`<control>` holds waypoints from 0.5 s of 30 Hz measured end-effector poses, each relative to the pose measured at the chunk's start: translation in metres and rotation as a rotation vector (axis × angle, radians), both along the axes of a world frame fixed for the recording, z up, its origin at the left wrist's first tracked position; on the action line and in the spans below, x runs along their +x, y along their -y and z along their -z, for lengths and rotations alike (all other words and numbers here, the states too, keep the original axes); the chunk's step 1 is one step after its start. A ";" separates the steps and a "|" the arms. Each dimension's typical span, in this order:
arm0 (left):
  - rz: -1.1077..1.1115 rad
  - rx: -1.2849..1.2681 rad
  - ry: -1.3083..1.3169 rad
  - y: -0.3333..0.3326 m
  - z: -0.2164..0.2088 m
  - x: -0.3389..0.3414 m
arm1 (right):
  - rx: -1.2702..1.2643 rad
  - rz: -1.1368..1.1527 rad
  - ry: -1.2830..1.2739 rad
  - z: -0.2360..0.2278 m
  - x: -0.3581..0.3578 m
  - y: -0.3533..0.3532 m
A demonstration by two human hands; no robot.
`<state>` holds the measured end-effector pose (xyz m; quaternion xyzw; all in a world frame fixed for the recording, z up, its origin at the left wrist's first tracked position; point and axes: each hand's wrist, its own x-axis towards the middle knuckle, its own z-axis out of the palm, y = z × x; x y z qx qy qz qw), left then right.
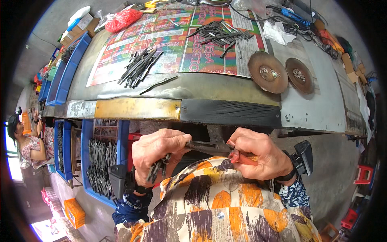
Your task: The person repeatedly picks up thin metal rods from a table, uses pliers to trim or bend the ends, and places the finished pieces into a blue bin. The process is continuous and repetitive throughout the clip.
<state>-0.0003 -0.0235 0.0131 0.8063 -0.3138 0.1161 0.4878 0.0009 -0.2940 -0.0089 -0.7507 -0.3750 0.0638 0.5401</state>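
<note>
My left hand (156, 150) is closed around a bunch of thin black rods (157, 168), whose ends stick out below the palm. One dark rod (199, 144) points out from its fingertips toward the right. My right hand (260, 155) grips red-handled pliers (246, 159); their dark jaws meet the area of that rod's end, though the exact contact is hard to make out. Both hands are in front of my patterned clothing, just below the table's front edge. On the table beyond lie a pile of black rods (140, 68) and a single rod (158, 85).
A larger heap of rods (219, 33) lies on the printed sheet (169, 48). Two brown dishes (262, 82) hold small metal parts. A blue crate (86, 161) full of rods stands at left. Another person (30, 141) sits far left. Red stools (364, 174) stand at right.
</note>
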 end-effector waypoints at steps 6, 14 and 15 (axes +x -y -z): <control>-0.035 -0.513 -0.499 0.007 0.006 0.002 | -0.084 0.278 0.280 0.005 -0.006 -0.010; 0.013 -0.765 -0.921 0.006 0.008 -0.001 | -0.401 0.442 0.572 -0.002 -0.012 -0.008; 0.021 -0.772 -0.929 0.006 0.008 -0.001 | -0.398 0.444 0.577 -0.002 -0.013 -0.008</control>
